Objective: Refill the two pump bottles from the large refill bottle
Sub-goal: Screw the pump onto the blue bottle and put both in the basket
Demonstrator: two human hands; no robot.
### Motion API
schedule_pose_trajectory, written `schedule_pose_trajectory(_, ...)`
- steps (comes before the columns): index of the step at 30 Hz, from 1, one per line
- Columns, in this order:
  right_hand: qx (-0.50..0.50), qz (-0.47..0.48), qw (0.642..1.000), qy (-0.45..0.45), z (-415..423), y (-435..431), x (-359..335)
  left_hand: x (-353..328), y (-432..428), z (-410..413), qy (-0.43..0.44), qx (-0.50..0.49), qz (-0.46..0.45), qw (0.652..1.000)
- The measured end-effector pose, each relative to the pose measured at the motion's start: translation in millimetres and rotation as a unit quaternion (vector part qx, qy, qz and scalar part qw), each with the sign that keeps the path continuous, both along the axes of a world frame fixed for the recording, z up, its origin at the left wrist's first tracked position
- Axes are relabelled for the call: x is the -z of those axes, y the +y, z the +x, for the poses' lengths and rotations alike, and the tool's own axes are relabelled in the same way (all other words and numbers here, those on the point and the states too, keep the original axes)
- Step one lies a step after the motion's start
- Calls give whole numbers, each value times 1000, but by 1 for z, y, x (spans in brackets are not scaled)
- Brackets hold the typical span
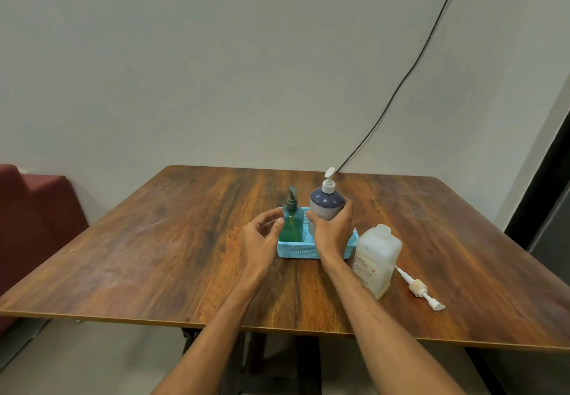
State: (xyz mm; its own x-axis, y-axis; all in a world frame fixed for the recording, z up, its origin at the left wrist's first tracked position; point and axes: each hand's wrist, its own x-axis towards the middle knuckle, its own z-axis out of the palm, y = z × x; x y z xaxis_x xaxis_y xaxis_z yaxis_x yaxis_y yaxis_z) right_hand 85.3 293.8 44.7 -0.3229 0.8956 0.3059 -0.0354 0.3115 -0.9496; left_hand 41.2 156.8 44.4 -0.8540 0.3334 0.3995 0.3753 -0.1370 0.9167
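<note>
A small blue basket (297,251) stands at the middle of the wooden table (154,240). Inside it, at the left, is a green pump bottle (291,228) with a dark pump. At its right is a rounder bottle with a dark blue top and a white pump (326,201); my right hand (334,232) is wrapped around its body. My left hand (262,234) hovers with fingers apart just left of the green bottle, not touching it. The large translucent refill bottle (374,260) stands uncapped to the right of the basket. Its white pump (419,288) lies on the table beside it.
A black cable (410,70) runs down the wall to the table's back edge. A dark red seat (34,215) stands at the left of the table. A dark door frame (543,184) is at the right.
</note>
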Motion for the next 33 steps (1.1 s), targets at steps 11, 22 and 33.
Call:
schedule_pose_trajectory(11, 1, -27, 998, -60, -15, 22, 24, 11, 9, -20, -8, -10, -20, 1000)
schedule_pose_trajectory(22, 2, 21, 986, -164, -16, 19, 25, 23, 15, -26, -18, -18, -51, 998)
schedule_pose_trajectory(33, 8, 69, 969, -238, -7, 15, 22, 27, 14, -29, -13, -19, -88, 996)
